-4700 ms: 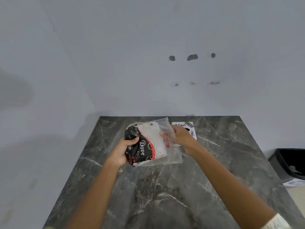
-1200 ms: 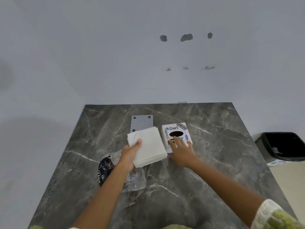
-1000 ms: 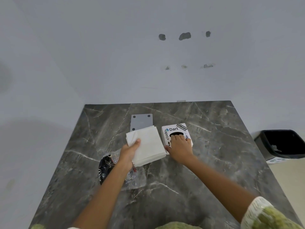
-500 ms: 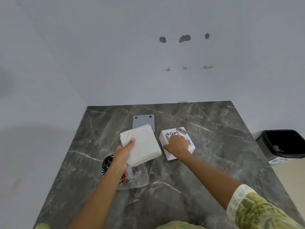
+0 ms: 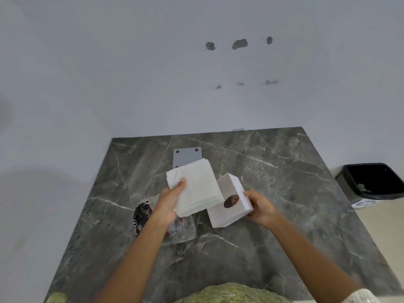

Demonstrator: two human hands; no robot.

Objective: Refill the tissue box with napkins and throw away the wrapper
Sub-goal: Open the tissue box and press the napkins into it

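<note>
My left hand grips a thick stack of white napkins above the marble table, thumb on top. My right hand holds the white tissue box lifted off the table and tilted, a plain side with a round hole facing me. The stack's right edge overlaps the box. Under my left wrist the empty clear wrapper, printed black and red, lies flat on the table.
A grey rectangular plate with dark corner dots lies on the dark marble table behind the napkins. A black waste bin stands on the floor past the table's right edge. Walls close the table's far and left sides.
My right hand has picked the tissue box up from the table and turned it over, so its printed top no longer shows. The napkin stack stayed in my left hand.
</note>
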